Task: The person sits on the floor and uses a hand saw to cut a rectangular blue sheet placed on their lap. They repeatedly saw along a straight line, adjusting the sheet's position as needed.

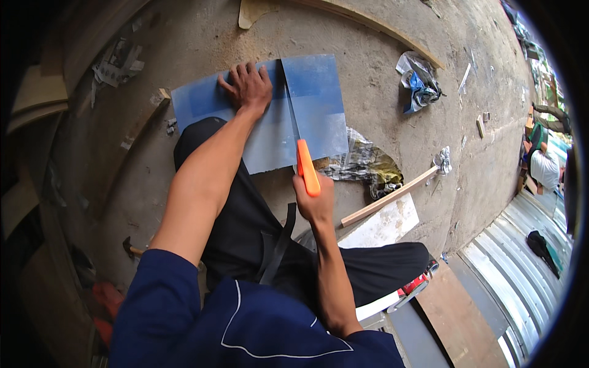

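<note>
My left hand [250,88] lies spread on a blue panel [205,101], left of a dark line that runs across it. My right hand [315,199] is closed round the orange handle of a handsaw [308,168] at the panel's near edge. Seen almost edge-on, the saw's thin blade lies along that line; its teeth cannot be made out. The panel's left part is by my bent knee, and its right part lies over crumpled printed paper [359,158].
A wooden strip [389,195] and a stained white board [386,221] lie to the right. Beyond them are crumpled paper [419,83] and corrugated metal sheets [515,245]. A hammer [132,248] rests at the left. A long curved wood piece [374,23] lies at the far side.
</note>
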The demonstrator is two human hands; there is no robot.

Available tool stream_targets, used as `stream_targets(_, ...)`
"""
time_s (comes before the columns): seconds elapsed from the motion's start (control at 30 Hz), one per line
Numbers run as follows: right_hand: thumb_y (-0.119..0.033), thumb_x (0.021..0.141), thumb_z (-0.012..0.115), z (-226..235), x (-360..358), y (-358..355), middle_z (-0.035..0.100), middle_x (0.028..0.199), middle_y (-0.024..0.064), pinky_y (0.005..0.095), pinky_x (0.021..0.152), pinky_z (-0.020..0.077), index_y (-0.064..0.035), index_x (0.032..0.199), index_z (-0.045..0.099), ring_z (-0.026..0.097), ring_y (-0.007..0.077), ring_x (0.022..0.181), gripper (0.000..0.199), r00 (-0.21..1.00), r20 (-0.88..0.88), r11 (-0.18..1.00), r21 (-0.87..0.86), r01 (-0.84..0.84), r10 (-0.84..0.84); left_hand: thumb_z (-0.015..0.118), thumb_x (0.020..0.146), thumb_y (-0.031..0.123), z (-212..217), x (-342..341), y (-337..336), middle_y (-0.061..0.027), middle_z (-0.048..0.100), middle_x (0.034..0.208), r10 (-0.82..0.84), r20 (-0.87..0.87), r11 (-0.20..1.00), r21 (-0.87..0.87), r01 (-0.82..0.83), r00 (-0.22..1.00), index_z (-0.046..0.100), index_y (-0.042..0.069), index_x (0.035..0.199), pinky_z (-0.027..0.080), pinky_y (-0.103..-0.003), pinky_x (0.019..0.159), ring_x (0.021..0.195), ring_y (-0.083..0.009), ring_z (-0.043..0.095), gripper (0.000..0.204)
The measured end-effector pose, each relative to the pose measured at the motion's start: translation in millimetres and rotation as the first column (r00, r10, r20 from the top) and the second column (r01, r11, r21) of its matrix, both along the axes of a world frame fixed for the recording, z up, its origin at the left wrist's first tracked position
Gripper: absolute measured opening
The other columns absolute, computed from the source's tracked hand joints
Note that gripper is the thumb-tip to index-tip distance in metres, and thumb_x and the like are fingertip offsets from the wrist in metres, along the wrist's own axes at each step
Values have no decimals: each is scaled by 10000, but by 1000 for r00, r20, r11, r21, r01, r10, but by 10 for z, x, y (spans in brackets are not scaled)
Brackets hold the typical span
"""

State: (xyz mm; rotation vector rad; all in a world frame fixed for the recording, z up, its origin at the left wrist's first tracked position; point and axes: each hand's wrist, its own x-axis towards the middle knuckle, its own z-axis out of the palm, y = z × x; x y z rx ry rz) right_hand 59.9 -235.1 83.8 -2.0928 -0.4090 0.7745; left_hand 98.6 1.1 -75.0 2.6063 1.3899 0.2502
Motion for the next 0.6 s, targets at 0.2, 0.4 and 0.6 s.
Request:
stream_targets(0.2,-145,776,640,-40,123,176,553,569,180,381,515,452,20,696,583,587,321,506,192,998,68,997,71,-10,6,416,947,439,27,108,60,-116,520,1228,165,-61,986,1,-165,984,554,122,1179,119,-576,1072,1272,-257,375,417)
stream_targets(0.4,-147,788,637,248,-60,-18,532,574,173,379,520,434,12,691,558,533,329,500,202,988,148,997,61,-40,30,394,952,435,6,85,6,-100,503,1221,109,28,994,-11,-109,994,552,115,1174,102,-576,1093,1261,-244,383,420)
stream_targets(0.6,-140,787,633,293,-266,-334,505,539,161,370,498,418,10,657,535,528,311,469,221,999,27,995,94,43,-46,389,957,419,85,70,34,-105,525,1235,70,2,997,-26,-70,998,552,107,1194,103,-584,1089,1286,-249,372,424)
